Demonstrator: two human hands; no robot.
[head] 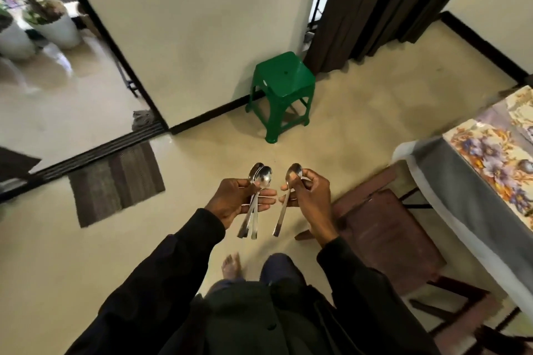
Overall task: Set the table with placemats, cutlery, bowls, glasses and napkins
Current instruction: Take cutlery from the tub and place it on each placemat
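Observation:
I stand on the floor, away from the table. My left hand holds a small bunch of steel spoons, bowls pointing away from me and handles hanging toward me. My right hand pinches a single steel spoon just to the right of the bunch, bowl up. The two hands are close together but apart. At the right edge the table carries a grey cloth, and a floral placemat lies on it.
A dark red wooden chair stands against the table, right of my hands. A green plastic stool sits by the wall ahead. A striped doormat lies at the left by an open doorway. Dark curtains hang at the back.

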